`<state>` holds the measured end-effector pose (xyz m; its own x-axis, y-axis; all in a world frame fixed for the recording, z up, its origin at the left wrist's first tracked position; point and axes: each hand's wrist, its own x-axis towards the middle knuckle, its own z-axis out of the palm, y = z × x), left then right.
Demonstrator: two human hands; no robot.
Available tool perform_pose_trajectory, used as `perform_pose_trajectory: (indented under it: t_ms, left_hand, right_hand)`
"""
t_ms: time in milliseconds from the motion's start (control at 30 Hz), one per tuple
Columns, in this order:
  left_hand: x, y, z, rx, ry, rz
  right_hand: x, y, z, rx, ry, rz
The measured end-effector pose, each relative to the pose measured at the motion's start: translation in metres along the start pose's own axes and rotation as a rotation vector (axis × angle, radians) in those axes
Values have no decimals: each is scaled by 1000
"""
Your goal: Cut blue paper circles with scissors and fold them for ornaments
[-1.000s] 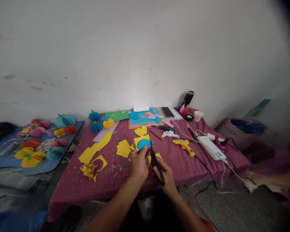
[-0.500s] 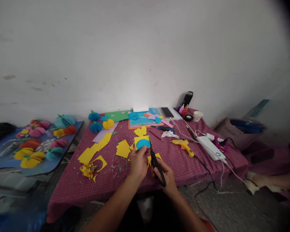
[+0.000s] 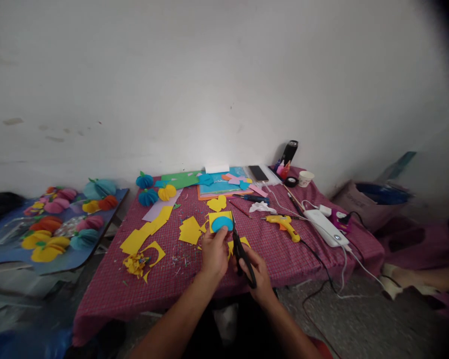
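Left hand (image 3: 214, 253) and right hand (image 3: 259, 271), both gripping

1. A home craft corner: a table (image 3: 108, 294) under checked pink cloth stands against a bare white wall (image 3: 209, 75).
2. Yellow paper scraps (image 3: 142, 237), a glue gun (image 3: 282, 225) and coloured sheets (image 3: 220, 185) cover it.
3. Finished paper balls (image 3: 56, 224) fill a blue board (image 3: 7, 252) off its left edge.

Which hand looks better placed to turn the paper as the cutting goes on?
Probably the left hand: it pinches the yellow paper with the blue circle, while the right hand grips the scissors.

Scissors (image 3: 243, 254) handles hidden in right hand (image 3: 258, 271)
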<state>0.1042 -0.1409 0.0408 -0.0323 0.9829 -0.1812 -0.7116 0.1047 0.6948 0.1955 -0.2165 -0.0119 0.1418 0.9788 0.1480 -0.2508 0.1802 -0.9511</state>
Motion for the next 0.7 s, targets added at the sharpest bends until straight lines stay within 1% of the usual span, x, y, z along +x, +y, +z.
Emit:
perform_pose_trajectory:
  t_ms: [333,533,700]
  left_hand:
    - [-2,-1,-1,-13,0,-7]
    - [1,1,-5,-4,-30,-22]
    - [3,3,-8,50,-74,-47]
  right_hand:
    - [0,4,0,-4,36,6]
    - [0,6,-4,-25,13,-9]
    - [0,7,-7,-23,-3,-3]
